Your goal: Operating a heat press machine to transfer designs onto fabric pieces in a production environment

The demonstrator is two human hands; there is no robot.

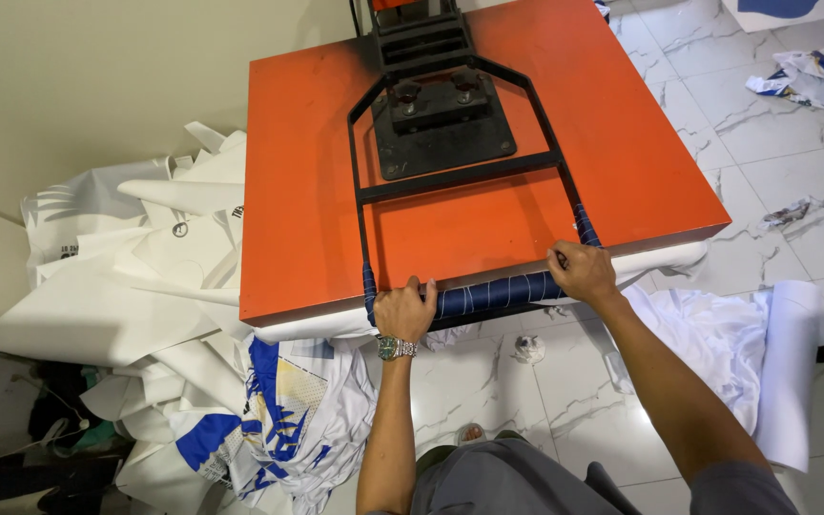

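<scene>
Hands (404, 310) (581, 272) gripping press handle (493, 294) (blue-wrapped), orange platen (307, 191) closed

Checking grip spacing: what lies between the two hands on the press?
Only the handle bar, wrapped in blue cloth, runs between left hand and right hand, head view.

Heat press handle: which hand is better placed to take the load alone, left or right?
Right, probably. The right hand wraps the handle bar at its corner, under the frame's side arm. The left hand grips near the other corner.
</scene>
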